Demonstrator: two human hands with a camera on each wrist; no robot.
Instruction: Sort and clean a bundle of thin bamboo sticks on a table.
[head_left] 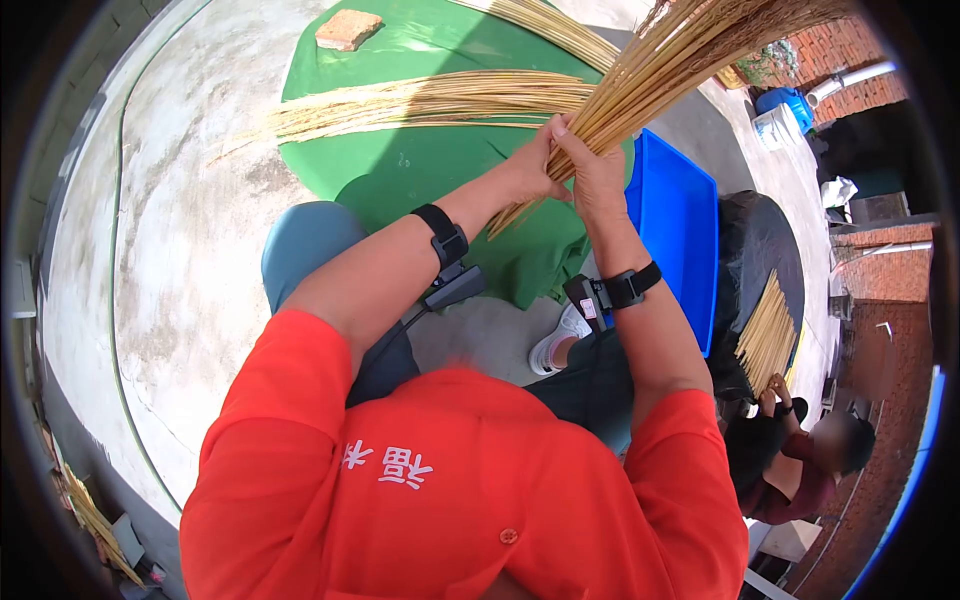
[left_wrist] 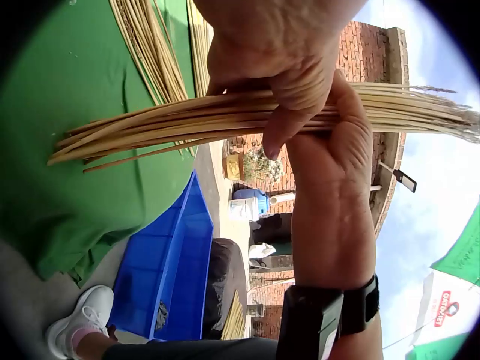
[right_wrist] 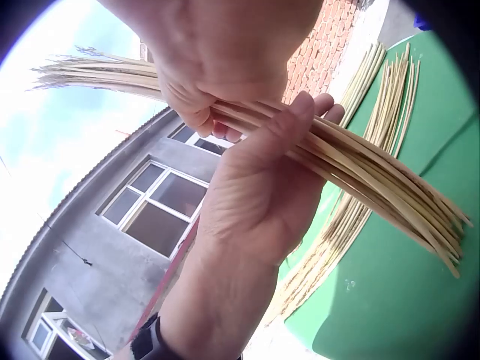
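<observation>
Both hands hold one bundle of long dried stalks (head_left: 640, 75) up in front of the body, above the green cloth. My left hand (head_left: 530, 168) grips it closer to the bare stalk ends, its thumb laid across the stalks in the right wrist view. Right beside it, my right hand (head_left: 598, 180) wraps the bundle on the side of the feathery tops. In the left wrist view, the bare ends (left_wrist: 71, 146) stick out unevenly past the hands. Behind the held bundle, another stalk bundle (head_left: 430, 100) lies across the green cloth (head_left: 410, 170).
A brick (head_left: 348, 30) lies on the far side of the cloth. To the right stands a blue plastic tub (head_left: 680, 220). Beyond it, a dark round surface (head_left: 770, 230) carries more stalks (head_left: 768, 335), which another person (head_left: 790, 470) handles. A white bucket (head_left: 778, 128) is farther back.
</observation>
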